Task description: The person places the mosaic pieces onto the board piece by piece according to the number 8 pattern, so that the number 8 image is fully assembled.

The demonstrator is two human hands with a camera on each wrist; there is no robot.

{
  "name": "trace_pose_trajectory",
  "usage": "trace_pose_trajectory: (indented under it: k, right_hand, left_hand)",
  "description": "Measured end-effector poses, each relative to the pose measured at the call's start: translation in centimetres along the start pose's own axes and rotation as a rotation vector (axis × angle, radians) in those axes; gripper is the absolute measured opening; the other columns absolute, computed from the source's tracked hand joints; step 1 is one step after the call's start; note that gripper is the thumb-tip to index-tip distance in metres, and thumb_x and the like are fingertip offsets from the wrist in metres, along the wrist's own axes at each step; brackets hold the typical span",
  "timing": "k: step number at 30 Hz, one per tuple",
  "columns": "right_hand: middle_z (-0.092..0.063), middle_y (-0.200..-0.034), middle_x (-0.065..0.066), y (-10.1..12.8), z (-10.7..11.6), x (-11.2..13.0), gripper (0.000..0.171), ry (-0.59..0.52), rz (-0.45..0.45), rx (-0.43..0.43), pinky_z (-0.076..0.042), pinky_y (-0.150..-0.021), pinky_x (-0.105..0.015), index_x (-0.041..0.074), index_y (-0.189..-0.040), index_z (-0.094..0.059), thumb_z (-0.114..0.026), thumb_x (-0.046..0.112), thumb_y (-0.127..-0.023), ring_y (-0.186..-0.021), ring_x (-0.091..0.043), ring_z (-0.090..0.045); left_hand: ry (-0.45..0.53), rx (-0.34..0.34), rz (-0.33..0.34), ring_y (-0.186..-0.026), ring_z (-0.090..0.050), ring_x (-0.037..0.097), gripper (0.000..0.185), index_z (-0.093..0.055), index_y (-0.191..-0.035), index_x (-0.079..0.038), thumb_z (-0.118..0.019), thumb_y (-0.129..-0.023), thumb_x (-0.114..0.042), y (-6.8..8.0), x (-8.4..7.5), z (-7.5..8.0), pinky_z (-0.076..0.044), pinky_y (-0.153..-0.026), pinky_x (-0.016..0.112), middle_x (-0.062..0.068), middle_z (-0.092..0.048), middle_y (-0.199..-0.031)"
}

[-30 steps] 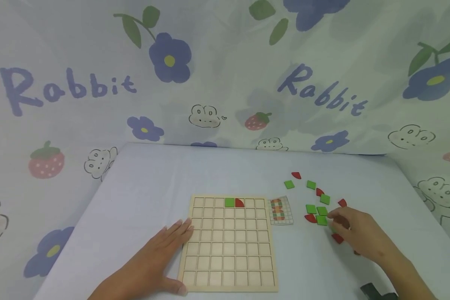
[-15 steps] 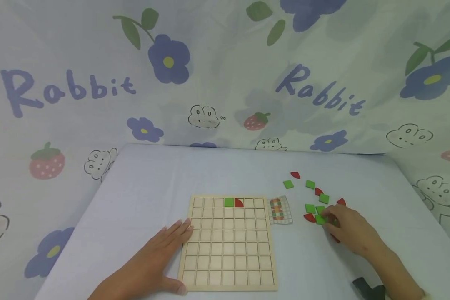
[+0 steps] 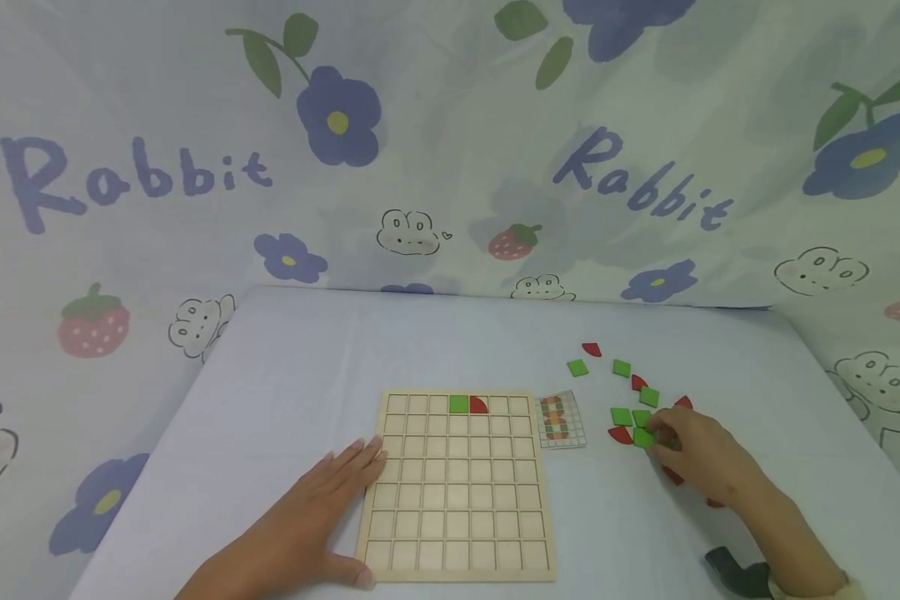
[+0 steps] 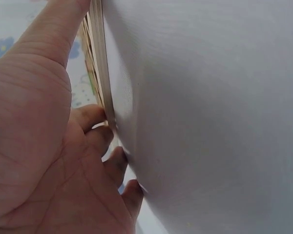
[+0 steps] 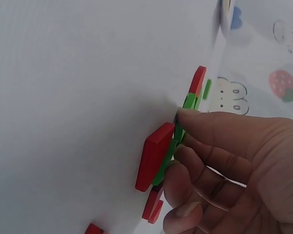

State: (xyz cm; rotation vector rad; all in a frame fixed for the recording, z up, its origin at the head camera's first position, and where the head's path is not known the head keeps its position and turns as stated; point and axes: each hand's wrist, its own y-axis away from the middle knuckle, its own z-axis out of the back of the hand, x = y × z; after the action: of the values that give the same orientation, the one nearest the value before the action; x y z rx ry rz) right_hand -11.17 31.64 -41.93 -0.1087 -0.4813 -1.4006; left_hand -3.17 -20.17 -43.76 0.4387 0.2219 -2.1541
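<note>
A wooden grid board [image 3: 457,577] lies on the table, with a green square tile [image 3: 459,404] and a red quarter-circle tile [image 3: 479,405] side by side in its top row. My left hand [image 3: 311,504] rests along the board's left edge, fingers extended and thumb [image 4: 49,34] at the near corner. Among the loose tiles at the right, my right hand [image 3: 705,458] pinches a green square tile [image 5: 179,129] between thumb and fingers. Close to those fingertips are another green square [image 3: 642,437] and a red tile [image 5: 155,156]. The curled fingers partly hide the tiles underneath.
A small pattern card [image 3: 562,421] touches the board's right side. More green squares [image 3: 622,367] and red quarter-circles [image 3: 592,349] lie scattered behind the right hand. A black strap-like object [image 3: 735,573] shows by the right wrist. A printed cloth [image 3: 450,167] hangs behind the table.
My right hand has shifted slightly left over the tiles, and its fingers have closed in on a green square. The left hand and the board stay in place.
</note>
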Motion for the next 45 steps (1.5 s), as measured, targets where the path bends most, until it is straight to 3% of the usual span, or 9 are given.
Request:
trace_pose_trajectory:
  k: [19, 27, 34, 45]
  right_hand:
    - [-0.068, -0.089, 0.002, 0.4, 0.0, -0.4, 0.034, -0.042, -0.026, 0.006, -0.06, -0.076, -0.039, -0.002, -0.115, -0.071, -0.081, 0.019, -0.09, -0.084, -0.018, -0.062]
    - [-0.07, -0.094, 0.0, 0.3, 0.2, 0.2, 0.038, -0.044, -0.002, -0.021, -0.061, -0.078, -0.04, -0.002, -0.116, -0.071, -0.082, 0.023, -0.09, -0.087, -0.018, -0.063]
    - [-0.065, -0.089, 0.005, -0.1, 0.5, 3.9, 0.029, -0.073, 0.099, -0.052, -0.055, -0.065, -0.025, 0.004, -0.113, -0.073, -0.082, 0.019, -0.09, -0.082, -0.015, -0.058]
    - [-0.059, -0.087, 0.01, -2.3, -0.3, 10.6, 0.022, -0.048, 0.268, -0.032, -0.053, -0.067, -0.025, 0.01, -0.11, -0.074, -0.081, 0.019, -0.09, -0.082, -0.011, -0.055]
  left_hand:
    - [0.013, -0.002, 0.001, -0.157, -0.023, 0.033, 0.127, -0.03, -0.165, -0.007, -0.067, -0.069, -0.082, 0.1, 0.0, 0.1, 0.012, -0.122, 0.016, 0.007, -0.021, -0.173]
    - [0.033, 0.04, 0.04, -0.158, -0.02, 0.029, 0.127, -0.029, -0.166, -0.01, -0.066, -0.07, -0.084, 0.0, 0.0, 0.1, 0.012, -0.121, 0.015, 0.002, -0.019, -0.174]
    - [0.052, 0.045, 0.052, -0.159, -0.019, 0.029, 0.127, -0.029, -0.166, -0.009, -0.069, -0.069, -0.082, 0.0, -0.2, 0.4, 0.012, -0.121, 0.014, 0.002, -0.019, -0.174]
    - [0.049, 0.027, 0.037, -0.158, -0.02, 0.029, 0.126, -0.031, -0.165, -0.009, -0.069, -0.069, -0.082, 0.1, -0.2, 0.4, 0.011, -0.122, 0.015, 0.002, -0.021, -0.174]
